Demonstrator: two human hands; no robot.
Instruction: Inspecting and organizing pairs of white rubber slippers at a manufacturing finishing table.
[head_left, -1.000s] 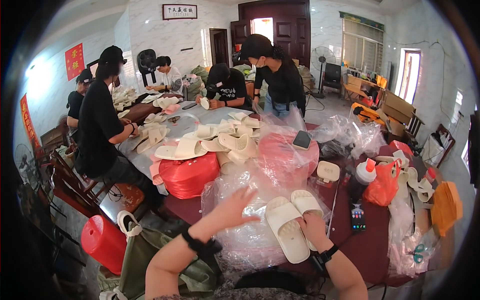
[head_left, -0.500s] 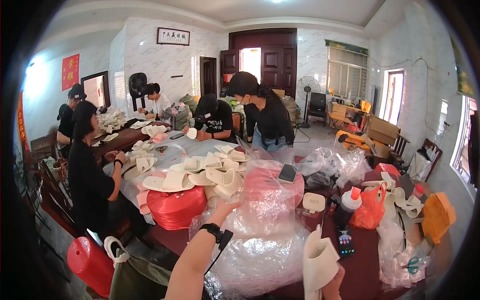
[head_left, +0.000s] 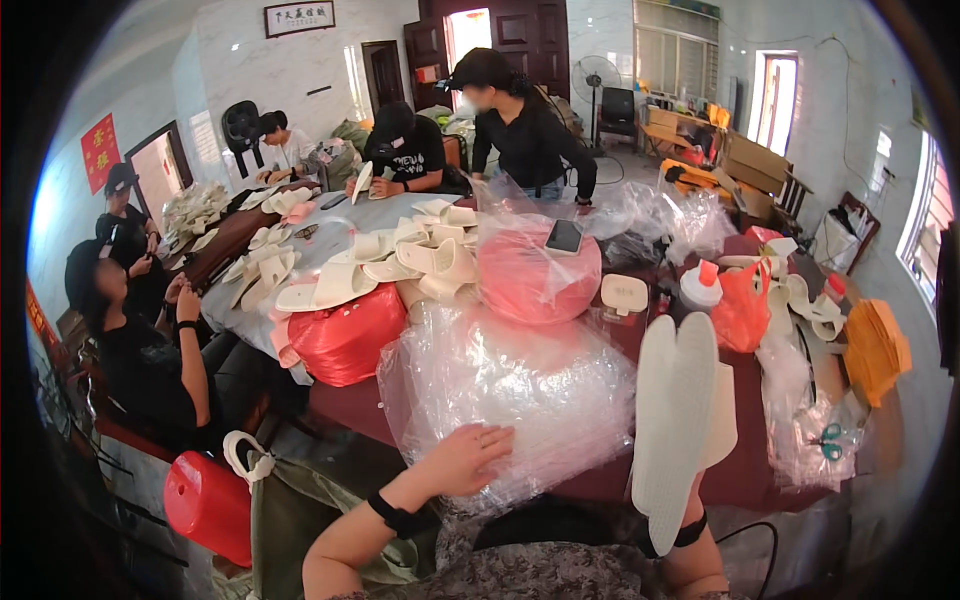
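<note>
My left hand (head_left: 470, 460) rests flat on a stack of clear plastic bags (head_left: 540, 390) at the table's near edge, fingers stretched out. My right hand (head_left: 694, 508) is mostly hidden behind a pair of cream slippers (head_left: 676, 425), which it holds upright. One long ridged sole faces me, and a strap shows at its right side. Beyond the bags stands a pink plastic-wrapped bundle (head_left: 530, 280) with a phone (head_left: 563, 236) on it. Left of that, more cream slippers (head_left: 440, 262) lie piled, partly over a red plastic-wrapped bundle (head_left: 345, 335).
Right of the slippers are a red-capped bottle (head_left: 700, 288), a red bag (head_left: 742, 310), teal scissors (head_left: 828, 442) and an orange package (head_left: 876, 350). A red stool (head_left: 208, 508) and green sack (head_left: 320, 510) stand at lower left. Several people work around the table.
My left hand has drawn back from beside the slipper pile onto the plastic bags. My right hand has raised the slippers, turning a sole toward me. The view has tilted down.
</note>
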